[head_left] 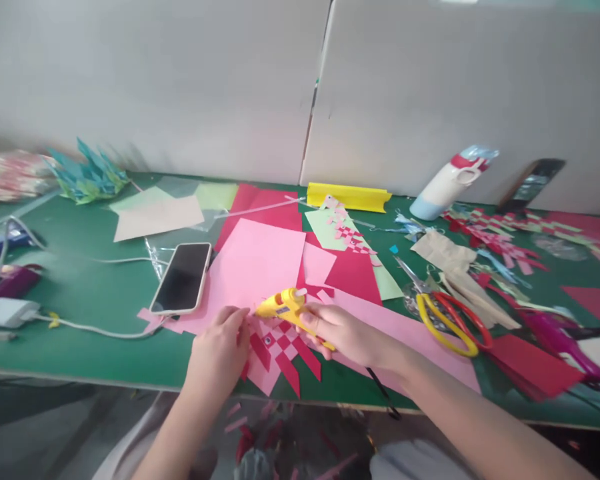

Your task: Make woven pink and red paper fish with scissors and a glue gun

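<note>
Soft even daylight, faint shadows; edges blurred, stretched; wall washed out; centre fairly sharp.

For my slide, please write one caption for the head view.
Right hand holds yellow glue gun over woven paper fish; left hand steadies it.

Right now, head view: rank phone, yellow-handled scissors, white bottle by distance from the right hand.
From the right hand:
1. Yellow-handled scissors, just to its right.
2. Phone, to its left, past the left hand.
3. White bottle, far back right against the wall.
</note>
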`<state>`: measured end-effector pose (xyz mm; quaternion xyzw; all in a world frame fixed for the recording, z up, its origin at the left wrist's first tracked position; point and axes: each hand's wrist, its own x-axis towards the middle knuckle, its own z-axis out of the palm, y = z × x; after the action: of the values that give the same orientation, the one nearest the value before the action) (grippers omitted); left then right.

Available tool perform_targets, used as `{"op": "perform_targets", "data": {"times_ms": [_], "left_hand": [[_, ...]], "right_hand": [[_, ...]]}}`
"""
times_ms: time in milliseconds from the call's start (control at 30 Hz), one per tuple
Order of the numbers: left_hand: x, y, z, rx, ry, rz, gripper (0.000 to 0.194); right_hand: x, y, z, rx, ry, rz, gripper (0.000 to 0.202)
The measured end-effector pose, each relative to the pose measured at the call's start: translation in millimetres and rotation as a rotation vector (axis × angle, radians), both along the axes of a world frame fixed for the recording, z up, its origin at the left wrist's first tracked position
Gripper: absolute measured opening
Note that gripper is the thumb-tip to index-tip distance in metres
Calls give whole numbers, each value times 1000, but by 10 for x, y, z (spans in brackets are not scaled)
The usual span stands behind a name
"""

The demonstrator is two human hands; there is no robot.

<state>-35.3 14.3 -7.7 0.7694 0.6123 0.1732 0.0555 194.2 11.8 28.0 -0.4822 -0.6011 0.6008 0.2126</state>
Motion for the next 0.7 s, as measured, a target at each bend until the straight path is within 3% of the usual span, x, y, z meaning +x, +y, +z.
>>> {"op": "perform_targets", "data": {"times_ms": [700], "left_hand": [[-8,16,-11,-18,-18,-10,28]], "right_hand": [[-47,-56,129,84,-166,12,46]]}}
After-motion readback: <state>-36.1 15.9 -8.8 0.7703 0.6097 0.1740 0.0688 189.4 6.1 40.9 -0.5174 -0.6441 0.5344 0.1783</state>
